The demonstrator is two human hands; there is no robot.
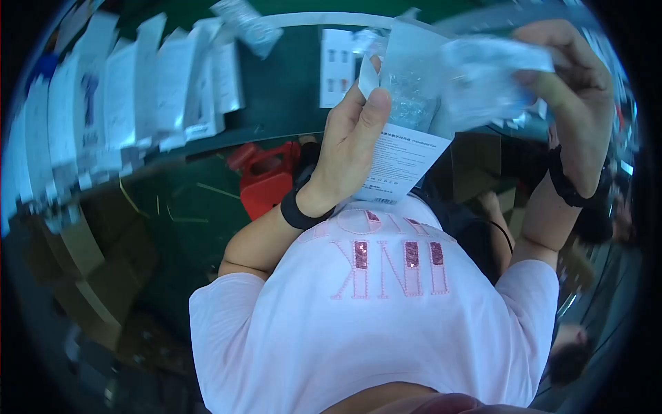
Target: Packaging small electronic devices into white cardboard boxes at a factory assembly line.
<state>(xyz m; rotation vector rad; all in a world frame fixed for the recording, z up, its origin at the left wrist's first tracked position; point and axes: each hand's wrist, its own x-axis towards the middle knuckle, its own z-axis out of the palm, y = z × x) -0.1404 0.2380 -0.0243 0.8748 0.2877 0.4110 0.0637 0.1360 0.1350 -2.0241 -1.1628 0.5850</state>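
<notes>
My left hand is closed around a white cardboard box with its top flaps standing up. Small print covers the side of the box facing me. Crinkled clear plastic shows inside its mouth; what it wraps cannot be made out. To the right of the opening, my right hand pinches a clear plastic bag between thumb and fingers. Motion blurs the bag, so its contents are unclear.
Several open white boxes stand in a row on the left of the green table. Behind them lies a clear bag; a printed white card is near the middle. Below are a red plastic container and brown cardboard boxes.
</notes>
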